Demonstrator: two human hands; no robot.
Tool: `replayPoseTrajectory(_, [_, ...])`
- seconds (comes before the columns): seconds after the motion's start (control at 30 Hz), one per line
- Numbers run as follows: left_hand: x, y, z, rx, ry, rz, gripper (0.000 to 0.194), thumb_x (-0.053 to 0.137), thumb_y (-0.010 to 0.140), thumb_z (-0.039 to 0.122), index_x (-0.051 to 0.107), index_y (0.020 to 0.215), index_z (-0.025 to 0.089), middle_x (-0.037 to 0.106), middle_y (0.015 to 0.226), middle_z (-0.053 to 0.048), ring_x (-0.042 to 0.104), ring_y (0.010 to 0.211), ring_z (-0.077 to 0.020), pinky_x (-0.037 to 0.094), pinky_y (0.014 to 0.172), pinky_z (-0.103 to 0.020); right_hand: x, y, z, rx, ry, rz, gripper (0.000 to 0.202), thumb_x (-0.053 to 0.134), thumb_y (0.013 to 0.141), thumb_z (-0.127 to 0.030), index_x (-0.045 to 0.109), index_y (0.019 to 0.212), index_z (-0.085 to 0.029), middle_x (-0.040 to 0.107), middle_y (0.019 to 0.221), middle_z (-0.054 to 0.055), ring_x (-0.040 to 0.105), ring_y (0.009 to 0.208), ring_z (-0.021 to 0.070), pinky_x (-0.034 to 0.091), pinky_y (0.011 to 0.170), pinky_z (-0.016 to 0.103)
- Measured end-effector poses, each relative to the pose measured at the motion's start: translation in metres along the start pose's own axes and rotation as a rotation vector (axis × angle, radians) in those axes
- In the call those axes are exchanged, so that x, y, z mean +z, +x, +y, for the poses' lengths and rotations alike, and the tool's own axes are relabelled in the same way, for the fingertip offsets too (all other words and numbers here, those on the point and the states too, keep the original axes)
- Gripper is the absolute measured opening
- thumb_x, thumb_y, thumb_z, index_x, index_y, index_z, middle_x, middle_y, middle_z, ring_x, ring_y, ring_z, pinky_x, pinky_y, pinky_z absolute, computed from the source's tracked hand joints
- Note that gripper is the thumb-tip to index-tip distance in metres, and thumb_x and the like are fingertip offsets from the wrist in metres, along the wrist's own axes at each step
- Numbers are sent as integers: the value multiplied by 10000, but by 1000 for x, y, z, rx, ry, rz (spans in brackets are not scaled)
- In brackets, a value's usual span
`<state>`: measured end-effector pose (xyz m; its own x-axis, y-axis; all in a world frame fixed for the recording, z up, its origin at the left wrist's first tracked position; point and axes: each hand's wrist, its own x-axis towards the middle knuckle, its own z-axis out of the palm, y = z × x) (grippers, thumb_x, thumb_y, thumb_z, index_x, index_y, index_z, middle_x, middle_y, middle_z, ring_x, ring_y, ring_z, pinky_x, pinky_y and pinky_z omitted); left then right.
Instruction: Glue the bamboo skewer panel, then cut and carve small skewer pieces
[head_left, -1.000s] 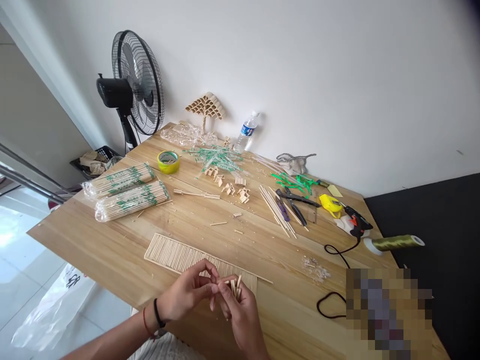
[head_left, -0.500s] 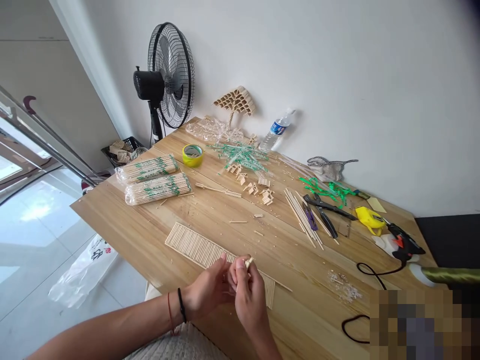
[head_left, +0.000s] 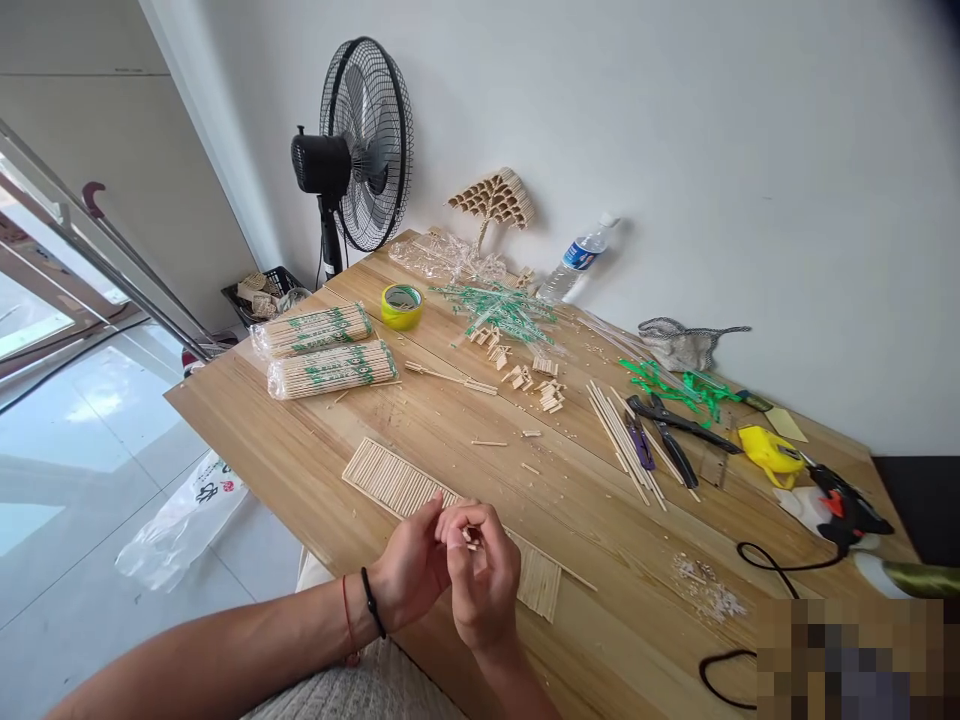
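My left hand [head_left: 414, 562] is cupped beside my right, its palm turned inward and its lower fingers hidden. Curled above that palm, my right hand [head_left: 484, 575] has small pale wooden pieces [head_left: 470, 538] between its fingers. Both hands hover over a long panel of thin wooden sticks [head_left: 397, 480], which lies near the table's front edge and is partly covered by them. The panel's right end shows past my right hand, with a thin stick reaching out along its upper side.
Wrapped stick bundles [head_left: 334, 368] and yellow tape [head_left: 402, 307] lie at the left. Loose sticks [head_left: 619, 445], pliers [head_left: 673, 440], a tape measure [head_left: 770, 455] and a glue gun [head_left: 851, 510] are at the right. A bottle [head_left: 577, 258] and a fan [head_left: 367, 145] stand behind.
The camera view has shifted, moving the scene slightly right. My right hand's fingers have turned inward and curled over my left palm; the pale piece at its fingertips now sits lower, between the fingers.
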<state>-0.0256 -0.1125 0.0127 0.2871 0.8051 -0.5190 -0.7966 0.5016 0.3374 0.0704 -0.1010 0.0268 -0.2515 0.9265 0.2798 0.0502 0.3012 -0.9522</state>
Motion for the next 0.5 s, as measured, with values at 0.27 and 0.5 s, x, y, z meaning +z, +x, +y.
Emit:
replayPoseTrajectory(0.27, [9, 2, 4, 38, 40, 96, 395, 738, 802, 531, 595, 717, 172, 565, 687, -6, 553, 708, -157, 474, 739, -284, 8, 11, 2, 54, 38, 187, 302, 435, 1086, -386, 490, 826, -243, 511, 650, -34, 498, 579, 128, 441, 567, 257])
replayPoseTrajectory(0.5, [1, 5, -8, 90, 196, 251, 334, 773, 693, 419, 533, 654, 190, 439, 585, 47, 383, 590, -108, 296, 550, -257, 20, 26, -4, 142, 123, 192, 357, 448, 1073, -497, 448, 814, -252, 438, 601, -73, 380, 465, 86, 333, 437, 208])
